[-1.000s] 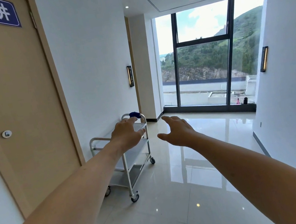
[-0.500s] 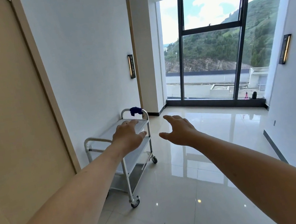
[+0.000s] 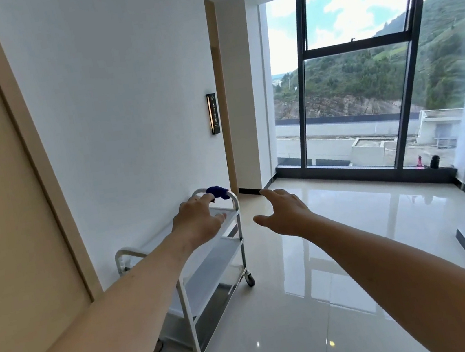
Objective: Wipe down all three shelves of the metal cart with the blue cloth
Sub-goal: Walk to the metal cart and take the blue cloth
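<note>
Draped over the far handle of the metal cart [image 3: 210, 273] at frame centre, the blue cloth [image 3: 217, 192] looks soft and light, easily pinched at its bunched top by either empty, loosely spread left hand [image 3: 197, 224] or right hand [image 3: 284, 213].

Blue cloth [image 3: 217, 192] drapes metal cart [image 3: 210, 273] handle, seemingly; both hands empty.
</note>
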